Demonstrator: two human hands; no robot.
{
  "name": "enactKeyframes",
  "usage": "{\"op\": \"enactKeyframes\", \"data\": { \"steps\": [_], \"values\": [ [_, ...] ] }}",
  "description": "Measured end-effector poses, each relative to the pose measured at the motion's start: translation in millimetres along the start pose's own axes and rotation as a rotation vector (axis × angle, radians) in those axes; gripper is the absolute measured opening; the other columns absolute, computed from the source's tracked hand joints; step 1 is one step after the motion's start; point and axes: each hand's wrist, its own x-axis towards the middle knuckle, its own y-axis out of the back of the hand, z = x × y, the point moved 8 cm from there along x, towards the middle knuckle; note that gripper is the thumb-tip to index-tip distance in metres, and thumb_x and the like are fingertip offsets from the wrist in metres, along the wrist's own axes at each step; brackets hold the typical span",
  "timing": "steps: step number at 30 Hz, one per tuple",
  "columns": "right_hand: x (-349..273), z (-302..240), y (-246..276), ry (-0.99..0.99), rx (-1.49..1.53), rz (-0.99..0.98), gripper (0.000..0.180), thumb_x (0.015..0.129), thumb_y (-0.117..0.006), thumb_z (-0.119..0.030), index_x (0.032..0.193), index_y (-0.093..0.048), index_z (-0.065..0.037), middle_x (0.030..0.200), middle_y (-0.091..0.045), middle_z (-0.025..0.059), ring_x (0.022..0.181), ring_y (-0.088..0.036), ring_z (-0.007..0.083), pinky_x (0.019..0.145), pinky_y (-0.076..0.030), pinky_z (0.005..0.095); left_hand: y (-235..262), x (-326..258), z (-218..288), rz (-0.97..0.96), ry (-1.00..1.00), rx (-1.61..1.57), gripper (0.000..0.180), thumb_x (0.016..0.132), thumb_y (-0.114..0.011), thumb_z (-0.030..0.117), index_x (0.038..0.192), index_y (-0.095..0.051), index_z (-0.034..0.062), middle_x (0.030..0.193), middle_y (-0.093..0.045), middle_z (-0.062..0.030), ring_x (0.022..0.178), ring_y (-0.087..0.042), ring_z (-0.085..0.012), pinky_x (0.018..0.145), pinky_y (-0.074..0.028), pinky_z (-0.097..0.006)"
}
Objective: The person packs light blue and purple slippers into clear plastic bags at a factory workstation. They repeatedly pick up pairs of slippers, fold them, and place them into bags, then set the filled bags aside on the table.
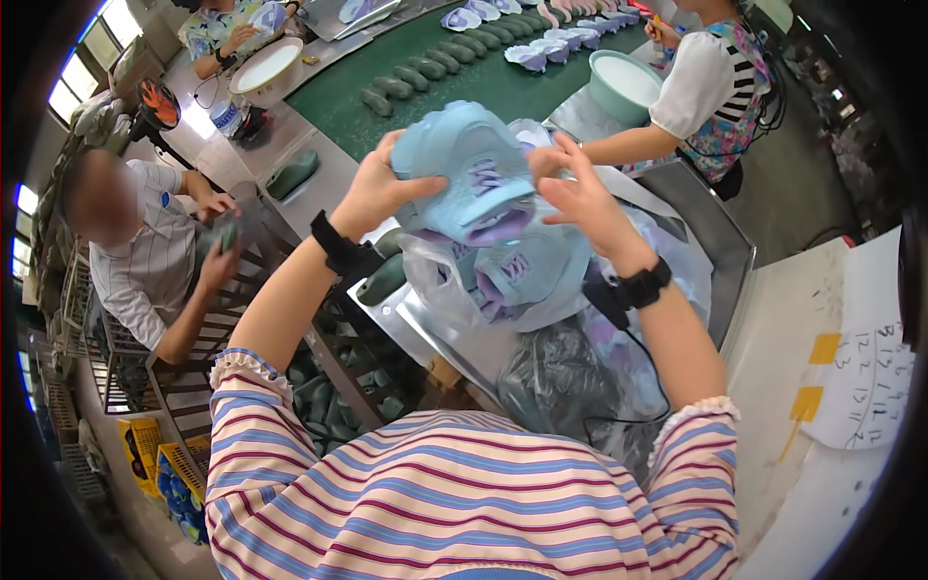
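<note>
My left hand (380,191) grips the heel-side edge of a light blue shoe upper (462,155) with purple lacing, held up in front of me. Thumb on top, its fingers go out of sight behind the piece. At the opposite edge is my right hand (588,203), fingers apart; whether its fingertips touch the upper I cannot tell. Just below lie more light blue uppers (530,266) with purple linings, partly in clear plastic bags, on a metal tray (730,256). A dark green shoe last (383,282) rests beside the pile.
Ahead runs a green work surface (333,101) with rows of green lasts (430,66) and pale purple uppers (551,46). Basins (623,92) stand along it. Co-workers sit at left (145,242), far left and right. Racks, crates (184,478) and a white board (812,387) flank me.
</note>
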Motion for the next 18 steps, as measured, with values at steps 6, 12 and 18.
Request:
{"op": "enactKeyframes", "data": {
  "steps": [6,12,18],
  "values": [
    [25,39,-17,-0.134,0.824,-0.196,0.053,0.081,-0.056,-0.018,0.128,-0.034,-0.005,0.112,-0.053,0.0059,0.096,-0.056,0.0191,0.08,-0.049,0.0311,-36,2,23,-0.349,0.14,-0.426,0.054,0.082,-0.064,0.025,0.122,-0.042,-0.0018,0.114,-0.053,-0.0077,0.102,-0.051,-0.0132,0.089,-0.042,-0.031],
    [26,3,-23,0.015,0.799,-0.4,0.064,0.073,-0.056,-0.003,0.131,-0.03,-0.01,0.113,-0.052,0.0075,0.102,-0.054,0.0221,0.088,-0.044,0.0332,-10,10,1,-0.019,0.097,-0.405,0.041,0.082,-0.064,0.018,0.114,-0.047,-0.0012,0.102,-0.059,-0.0063,0.091,-0.057,-0.0133,0.081,-0.047,-0.027],
    [-21,-68,-40,1.005,-0.459,0.086,0.057,0.057,-0.069,0.001,0.107,-0.044,-0.008,0.09,-0.05,0.0124,0.084,-0.048,0.0332,0.075,-0.042,0.0393,-8,10,24,-0.019,-0.16,-0.539,0.054,0.073,-0.072,0.036,0.107,-0.049,0.0016,0.099,-0.057,-0.0035,0.095,-0.053,-0.0114,0.081,-0.043,-0.025]
  ]
}}
